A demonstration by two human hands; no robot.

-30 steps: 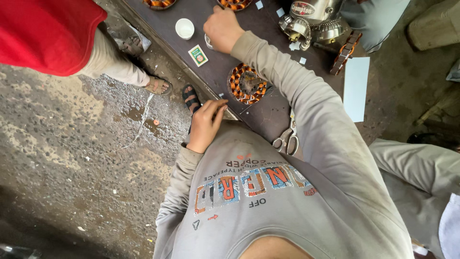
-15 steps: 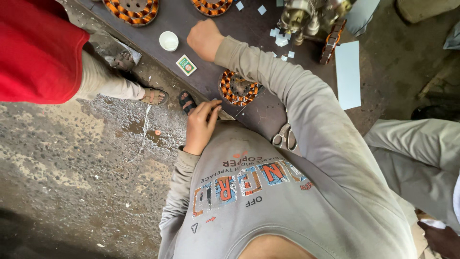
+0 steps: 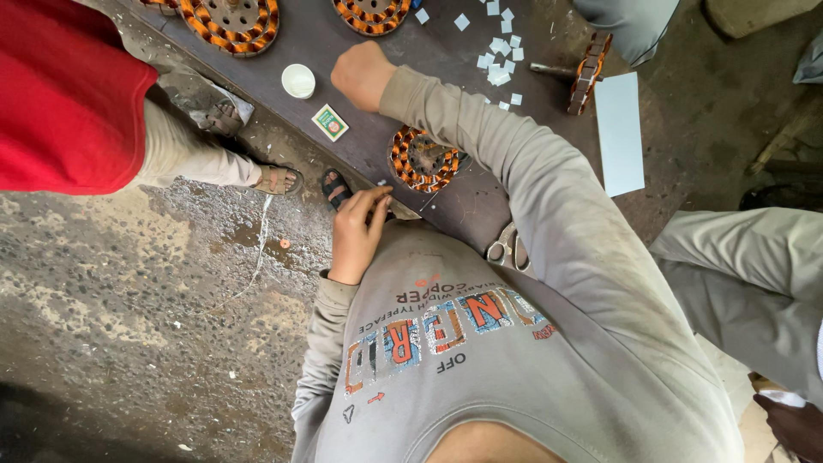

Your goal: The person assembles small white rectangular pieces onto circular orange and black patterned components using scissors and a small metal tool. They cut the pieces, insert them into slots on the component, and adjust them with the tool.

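My right hand rests on the dark table as a closed fist, with nothing visible in it. It lies between a white round cap and scattered white paper squares. My left hand is at the table's near edge with its fingertips drawn together; whether they pinch anything is hidden. Just right of those fingertips lies a copper-wound stator ring. I wear a grey printed sweatshirt.
Two more wound stators lie at the far edge. A small green-and-white packet, scissors, a white sheet and a rusty linked part are on the table. A person in red with sandals stands left; grey-trousered legs are right.
The view has shifted so the table sits lower and nearer in frame. My right fist stays on the table and my left hand stays at the table edge by the stator.
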